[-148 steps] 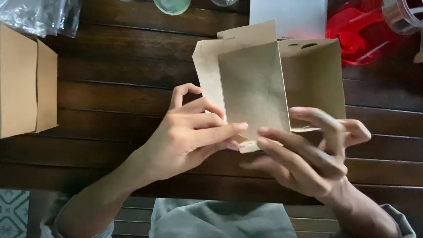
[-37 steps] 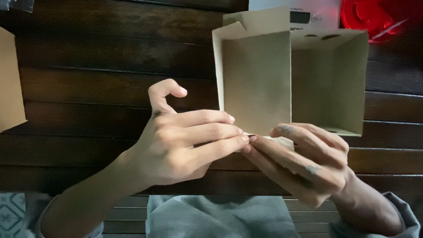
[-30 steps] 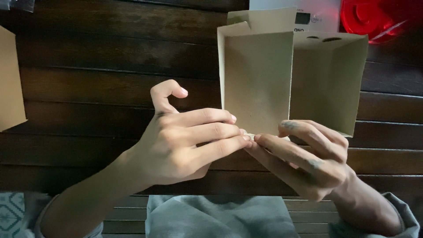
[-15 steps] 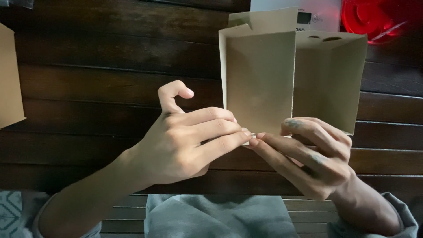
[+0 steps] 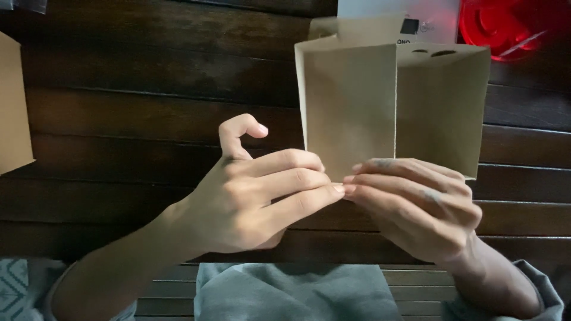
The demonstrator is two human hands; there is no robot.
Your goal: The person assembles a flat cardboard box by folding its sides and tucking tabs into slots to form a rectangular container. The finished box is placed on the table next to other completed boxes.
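A dark slatted wooden table [image 5: 137, 89] carries a flat brown cardboard piece [image 5: 13, 113] at left and a red plastic object [image 5: 511, 27] at the far right.

head view: looks steeply down, close over the wooden table [image 5: 119, 89]
reach: far edge apparently cropped

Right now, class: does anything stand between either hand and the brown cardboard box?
Nothing visible does. The left hand and the right hand both already pinch the lower edge of the brown cardboard box, fingertips meeting there, held above the dark wooden table.
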